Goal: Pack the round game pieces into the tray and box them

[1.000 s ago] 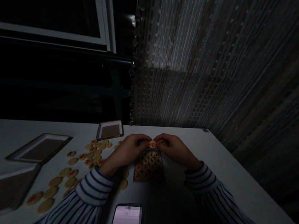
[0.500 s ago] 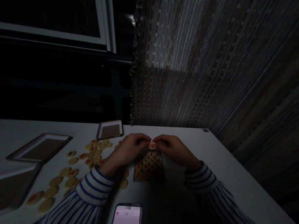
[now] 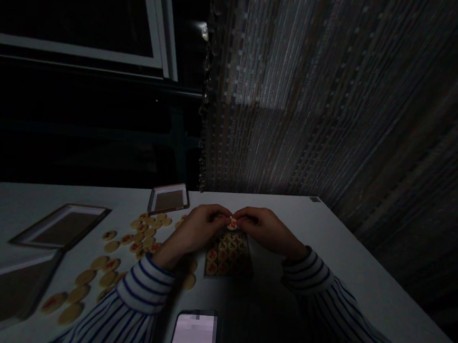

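At the far end of a box point(image 3: 224, 277) of discs, I have the left hand point(image 3: 201, 225) and right hand point(image 3: 266, 231) pinching one red-marked disc point(image 3: 232, 224) from both sides. To the left, loose discs point(image 3: 85, 277) lie scattered on the white surface point(image 3: 347, 286), alongside shallow trays point(image 3: 170, 202).

Dim room: white table, string curtain, window frame, lit phone
White table point(image 3: 327, 232) runs across lower view, small grey sticker point(image 3: 314, 199) at its far right corner; striped string curtain point(image 3: 275, 90) hangs behind far edge, fills upper right, goes very dark at far right, strand of shiny beads point(image 3: 202, 164) down its left side; pale window frame point(image 3: 103, 51) upper left, pane black, dark horizontal bar point(image 3: 183, 91) below it; phone point(image 3: 194, 338) at bottom edge, partly cut off, screen lit pale purple, contents pixelated, unreadable
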Demonstrator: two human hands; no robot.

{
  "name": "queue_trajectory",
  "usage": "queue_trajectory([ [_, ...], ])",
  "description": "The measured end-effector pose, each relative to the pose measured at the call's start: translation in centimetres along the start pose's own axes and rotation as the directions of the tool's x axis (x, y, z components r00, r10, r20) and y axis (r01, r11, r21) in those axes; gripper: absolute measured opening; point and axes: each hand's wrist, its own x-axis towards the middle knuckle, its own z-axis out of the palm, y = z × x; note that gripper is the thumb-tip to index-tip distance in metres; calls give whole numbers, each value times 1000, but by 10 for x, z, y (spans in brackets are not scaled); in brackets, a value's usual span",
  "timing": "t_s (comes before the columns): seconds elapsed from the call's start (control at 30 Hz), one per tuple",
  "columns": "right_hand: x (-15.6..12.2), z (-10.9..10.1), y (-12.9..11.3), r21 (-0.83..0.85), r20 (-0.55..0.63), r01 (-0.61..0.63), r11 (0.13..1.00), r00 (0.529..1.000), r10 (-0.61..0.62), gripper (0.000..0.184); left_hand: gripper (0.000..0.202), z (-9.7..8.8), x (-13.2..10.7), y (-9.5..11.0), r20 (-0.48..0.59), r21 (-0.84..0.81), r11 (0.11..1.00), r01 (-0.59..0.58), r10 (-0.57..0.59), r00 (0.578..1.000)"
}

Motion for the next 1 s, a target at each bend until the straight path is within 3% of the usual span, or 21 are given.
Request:
queue_trajectory([
  [1.0, 0, 2, 1, 59, -31, -30, 998, 999, 32, 18, 26, 1, 1, -5, -41, -62, 998, 27, -30, 999],
])
